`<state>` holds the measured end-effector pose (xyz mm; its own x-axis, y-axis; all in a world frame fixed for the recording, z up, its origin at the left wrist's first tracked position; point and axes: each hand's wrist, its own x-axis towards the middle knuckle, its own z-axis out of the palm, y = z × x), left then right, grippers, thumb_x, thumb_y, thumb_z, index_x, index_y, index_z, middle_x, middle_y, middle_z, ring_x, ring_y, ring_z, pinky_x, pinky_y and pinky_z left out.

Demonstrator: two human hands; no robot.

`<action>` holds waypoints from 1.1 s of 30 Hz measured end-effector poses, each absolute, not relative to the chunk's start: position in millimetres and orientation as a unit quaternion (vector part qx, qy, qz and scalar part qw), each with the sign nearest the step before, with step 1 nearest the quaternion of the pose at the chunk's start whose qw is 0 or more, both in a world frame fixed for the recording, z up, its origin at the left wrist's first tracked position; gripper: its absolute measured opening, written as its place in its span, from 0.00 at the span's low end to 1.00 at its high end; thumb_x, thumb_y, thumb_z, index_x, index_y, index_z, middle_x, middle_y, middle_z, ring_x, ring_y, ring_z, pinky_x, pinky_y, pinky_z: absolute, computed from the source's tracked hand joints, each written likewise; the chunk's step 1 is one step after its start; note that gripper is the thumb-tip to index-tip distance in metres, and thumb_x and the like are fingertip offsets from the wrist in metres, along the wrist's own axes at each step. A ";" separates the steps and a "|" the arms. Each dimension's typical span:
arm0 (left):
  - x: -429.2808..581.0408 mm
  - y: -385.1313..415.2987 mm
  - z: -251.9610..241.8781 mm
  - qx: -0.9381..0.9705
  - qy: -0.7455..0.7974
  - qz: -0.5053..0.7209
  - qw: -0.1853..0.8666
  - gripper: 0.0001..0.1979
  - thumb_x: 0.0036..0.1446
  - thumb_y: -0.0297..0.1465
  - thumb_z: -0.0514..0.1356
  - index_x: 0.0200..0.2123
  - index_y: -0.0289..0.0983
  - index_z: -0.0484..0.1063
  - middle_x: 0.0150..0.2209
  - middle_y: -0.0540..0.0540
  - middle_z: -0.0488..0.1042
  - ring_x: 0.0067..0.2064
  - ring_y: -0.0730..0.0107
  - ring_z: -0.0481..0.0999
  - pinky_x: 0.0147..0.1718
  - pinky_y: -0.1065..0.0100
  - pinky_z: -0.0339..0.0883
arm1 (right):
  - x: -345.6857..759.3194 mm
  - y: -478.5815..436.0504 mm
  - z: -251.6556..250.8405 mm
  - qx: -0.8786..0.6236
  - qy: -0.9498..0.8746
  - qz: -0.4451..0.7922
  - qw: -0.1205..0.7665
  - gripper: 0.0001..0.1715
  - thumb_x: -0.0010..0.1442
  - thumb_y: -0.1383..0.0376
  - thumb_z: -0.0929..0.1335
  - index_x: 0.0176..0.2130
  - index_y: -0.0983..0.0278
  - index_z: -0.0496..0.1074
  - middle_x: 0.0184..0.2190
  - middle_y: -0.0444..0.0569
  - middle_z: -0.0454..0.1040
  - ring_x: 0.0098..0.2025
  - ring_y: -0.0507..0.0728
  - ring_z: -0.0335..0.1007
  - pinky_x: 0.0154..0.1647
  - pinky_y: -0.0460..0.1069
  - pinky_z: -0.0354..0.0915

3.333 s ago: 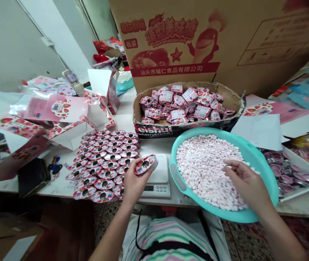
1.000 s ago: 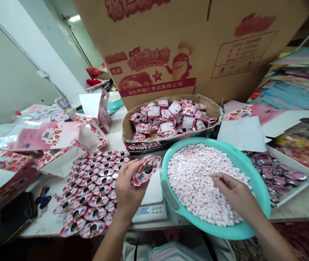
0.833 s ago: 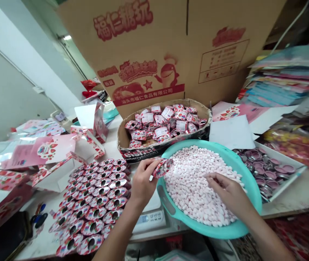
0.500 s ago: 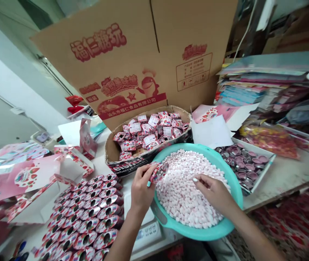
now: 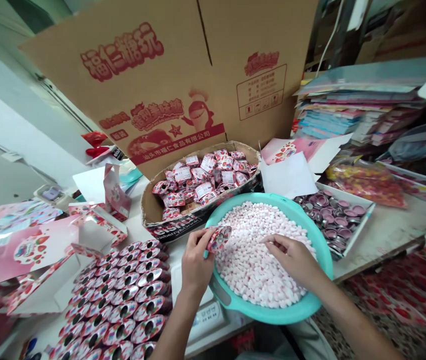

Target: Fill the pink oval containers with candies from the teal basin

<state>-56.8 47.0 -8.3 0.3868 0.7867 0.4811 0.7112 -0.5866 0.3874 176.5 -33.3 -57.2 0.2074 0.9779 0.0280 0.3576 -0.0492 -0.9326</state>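
Head view of a work counter (image 5: 381, 240), looking down on two bare hands over a teal plastic basin (image 5: 271, 314) heaped with small pink-and-white candies (image 5: 258, 255). The left hand (image 5: 197, 265) is closed in a pinch, its fingers and thumb gripping a strawberry-printed round pack (image 5: 219, 238) just above the basin's rim, the pack's dark central hole facing up. The right hand (image 5: 291, 260) is partly open, with its fingers loosely curled and their tips (image 5: 269, 239) resting among the candies; whether they have hold of any cannot be told.

Beside the left hand, rows of matching round packs (image 5: 115, 300) overlap on the counter, each with a dark central hole. A digital scale (image 5: 205, 320) sits partly under the basin's near edge. Behind the basin is a low cardboard tray (image 5: 149, 205) filled with wrapped, labelled packets (image 5: 198, 180). To the right, a white tray (image 5: 359, 225) holds metallic pink lids (image 5: 333, 220), near a bag of colourful sweets (image 5: 363, 185) and stacked printed sheets (image 5: 359, 110).

At left lie strawberry-printed cartons and pink cards (image 5: 21, 250) — some flat, some partly folded. A large printed cardboard carton (image 5: 160, 75) rises behind everything — its red lettering faces the person.
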 end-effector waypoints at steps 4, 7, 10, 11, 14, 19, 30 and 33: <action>-57.3 43.6 -2.0 0.829 0.433 0.349 0.062 0.24 0.52 0.19 0.57 0.51 0.45 0.71 0.45 0.46 0.71 0.48 0.64 0.73 0.48 0.65 0.70 | 176.6 -33.3 -57.7 -0.636 -0.522 0.345 0.451 0.17 0.61 0.56 0.61 0.40 0.61 0.75 0.32 0.47 0.76 0.35 0.59 0.70 0.37 0.50 0.63; -56.8 39.2 2.6 0.801 0.441 0.388 0.112 0.21 0.52 0.22 0.59 0.48 0.44 0.74 0.44 0.46 0.72 0.47 0.63 0.73 0.49 0.63 0.69 | 176.6 -33.1 -58.6 -0.644 -0.519 0.344 0.445 0.19 0.60 0.55 0.62 0.41 0.61 0.75 0.30 0.47 0.75 0.32 0.58 0.69 0.34 0.50 0.62; -55.5 34.8 5.9 0.697 0.492 0.433 0.291 0.18 0.49 0.29 0.66 0.46 0.40 0.75 0.42 0.44 0.76 0.45 0.61 0.76 0.47 0.61 0.69 | 176.4 -33.6 -58.7 -0.645 -0.516 0.347 0.444 0.19 0.60 0.54 0.62 0.39 0.61 0.75 0.28 0.46 0.74 0.31 0.57 0.68 0.32 0.49 0.61; -55.4 33.4 6.8 0.643 0.505 0.442 0.370 0.20 0.48 0.32 0.67 0.46 0.38 0.74 0.43 0.43 0.77 0.45 0.60 0.76 0.47 0.60 0.70 | 176.4 -34.0 -58.7 -0.644 -0.515 0.350 0.444 0.18 0.60 0.54 0.62 0.38 0.61 0.75 0.27 0.45 0.74 0.31 0.57 0.68 0.32 0.49 0.61; -57.6 29.3 9.4 0.507 0.517 0.458 0.516 0.25 0.44 0.36 0.69 0.47 0.34 0.73 0.45 0.41 0.78 0.46 0.57 0.77 0.47 0.59 0.70 | 176.9 -35.5 -59.9 -0.645 -0.512 0.359 0.440 0.18 0.60 0.53 0.62 0.38 0.61 0.74 0.28 0.45 0.74 0.31 0.57 0.68 0.33 0.49 0.61; -73.4 20.4 8.0 0.474 0.540 0.487 0.497 0.25 0.40 0.35 0.71 0.44 0.34 0.74 0.43 0.41 0.79 0.46 0.57 0.78 0.48 0.58 0.69 | 179.2 -37.0 -65.6 -0.657 -0.511 0.359 0.422 0.21 0.60 0.52 0.62 0.42 0.62 0.75 0.30 0.46 0.75 0.33 0.57 0.69 0.34 0.49 0.62; -137.2 -14.0 -22.0 0.558 0.617 0.459 0.312 0.21 0.44 0.32 0.69 0.44 0.37 0.73 0.44 0.42 0.76 0.47 0.59 0.76 0.48 0.61 0.68 | 190.5 -41.5 -80.4 -0.707 -0.504 0.349 0.352 0.22 0.56 0.48 0.65 0.42 0.59 0.75 0.38 0.45 0.78 0.40 0.59 0.72 0.37 0.48 0.64; -148.2 -17.2 -26.8 0.554 0.634 0.455 0.291 0.21 0.44 0.32 0.68 0.44 0.37 0.73 0.45 0.43 0.76 0.46 0.60 0.76 0.48 0.62 0.67 | 192.9 -42.0 -80.8 -0.726 -0.493 0.336 0.342 0.23 0.54 0.46 0.65 0.41 0.58 0.75 0.40 0.45 0.78 0.42 0.60 0.72 0.38 0.49 0.65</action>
<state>-148.2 -17.2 -26.8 -0.2178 0.9665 0.1359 0.4370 -0.0279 0.8990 192.9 -42.0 -80.8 0.2881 0.9457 -0.1508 0.4864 -0.2802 -0.8276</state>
